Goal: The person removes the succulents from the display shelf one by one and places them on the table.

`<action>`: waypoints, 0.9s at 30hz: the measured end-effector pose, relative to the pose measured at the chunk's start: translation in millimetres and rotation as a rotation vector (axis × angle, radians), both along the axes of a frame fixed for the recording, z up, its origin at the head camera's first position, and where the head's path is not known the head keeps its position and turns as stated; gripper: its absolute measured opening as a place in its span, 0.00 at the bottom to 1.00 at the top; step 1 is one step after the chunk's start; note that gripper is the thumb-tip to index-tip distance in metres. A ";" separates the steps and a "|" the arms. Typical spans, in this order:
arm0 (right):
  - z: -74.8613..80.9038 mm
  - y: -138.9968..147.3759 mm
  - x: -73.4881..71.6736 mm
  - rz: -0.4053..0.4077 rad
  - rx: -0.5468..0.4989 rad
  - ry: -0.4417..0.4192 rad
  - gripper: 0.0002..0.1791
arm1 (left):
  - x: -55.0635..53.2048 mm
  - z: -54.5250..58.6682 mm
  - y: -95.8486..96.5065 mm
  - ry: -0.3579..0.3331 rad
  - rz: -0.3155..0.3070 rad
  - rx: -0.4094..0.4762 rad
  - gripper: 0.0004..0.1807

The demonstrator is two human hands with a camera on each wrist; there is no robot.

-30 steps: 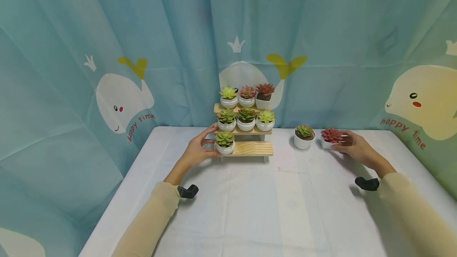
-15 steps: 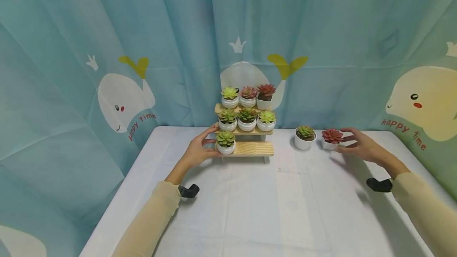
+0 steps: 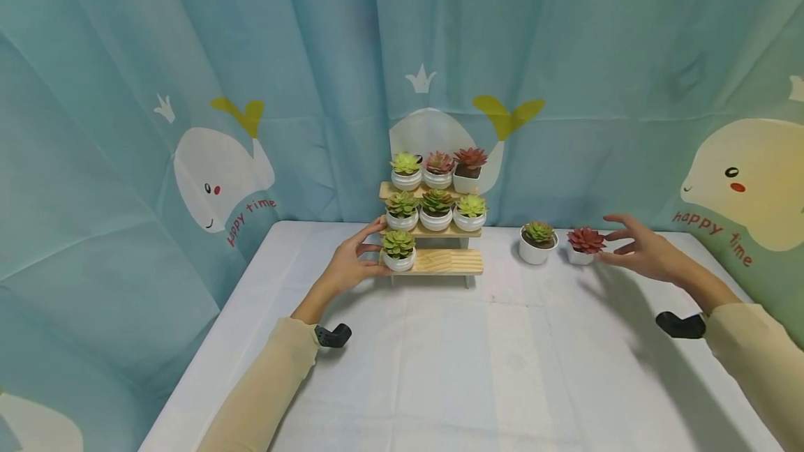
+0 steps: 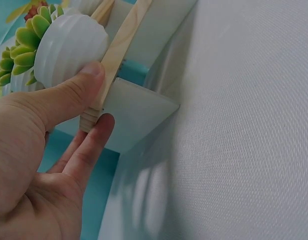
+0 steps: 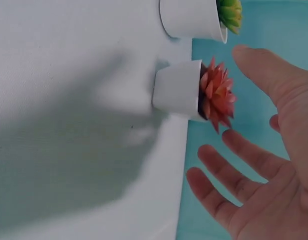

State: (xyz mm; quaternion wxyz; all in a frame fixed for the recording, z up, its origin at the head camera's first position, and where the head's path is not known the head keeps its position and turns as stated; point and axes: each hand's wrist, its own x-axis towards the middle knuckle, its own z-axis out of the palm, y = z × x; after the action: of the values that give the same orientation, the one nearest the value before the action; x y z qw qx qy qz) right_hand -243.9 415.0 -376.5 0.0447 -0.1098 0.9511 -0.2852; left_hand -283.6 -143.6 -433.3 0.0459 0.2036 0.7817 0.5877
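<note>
My left hand (image 3: 345,265) is at the left end of a three-tier wooden plant stand (image 3: 449,261). In the left wrist view its thumb and fingertips pinch the end of a wooden board (image 4: 121,42), the thumb against a white ribbed pot (image 4: 69,50) of green succulent. My right hand (image 3: 650,253) hovers at the right, fingers spread and holding nothing. Just left of it, a red succulent in a square white pot (image 3: 584,241) stands upright on the table. The right wrist view shows a gap between that pot (image 5: 178,87) and the fingers.
Potted succulents fill the upper tiers; one green succulent (image 3: 398,246) sits at the bottom tier's left end. A green succulent in a round white pot (image 3: 537,250) stands between the stand and the red one. A blue whale-print curtain (image 3: 314,89) hangs behind the white-covered table (image 3: 452,361).
My right hand has drawn away to the right from the red succulent, its fingers opening; the pot stays on the table. My left hand keeps its place on the stand.
</note>
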 end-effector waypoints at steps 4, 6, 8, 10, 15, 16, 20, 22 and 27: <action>6.7 -2.5 4.0 0.025 0.031 0.014 0.47 | -0.1 0.5 0.4 -0.001 0.003 -0.007 0.52; 11.0 -3.8 5.9 0.034 0.034 0.023 0.47 | -0.5 0.4 0.3 -0.004 0.006 -0.008 0.52; 14.9 -5.8 7.5 0.037 0.030 0.029 0.46 | -0.8 0.0 0.1 -0.006 0.008 -0.003 0.52; 17.9 -8.1 8.8 0.043 0.021 0.036 0.46 | -0.8 -0.2 0.0 -0.007 0.006 -0.002 0.53; 23.4 -17.6 11.7 0.067 0.011 0.075 0.44 | -0.8 0.0 0.3 -0.011 0.001 0.003 0.53; 24.6 -20.2 12.4 0.072 0.013 0.089 0.43 | -0.7 0.3 0.3 -0.012 0.000 0.004 0.53; 28.9 -32.5 14.5 0.096 0.019 0.148 0.41 | -0.1 0.1 0.2 -0.013 0.008 -0.002 0.53; 30.9 -39.4 15.1 0.120 0.003 0.162 0.40 | 0.4 0.0 0.2 -0.014 0.015 -0.009 0.53; 35.4 -54.9 17.2 0.155 -0.026 0.190 0.40 | 0.4 -0.2 -0.1 -0.009 0.022 -0.019 0.53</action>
State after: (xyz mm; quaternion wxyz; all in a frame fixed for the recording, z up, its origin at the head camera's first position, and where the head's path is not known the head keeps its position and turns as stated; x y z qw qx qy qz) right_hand -226.6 360.1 -341.2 -0.0251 -0.2098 0.9360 -0.2816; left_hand -283.2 -143.7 -433.5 0.0450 0.1917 0.7893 0.5816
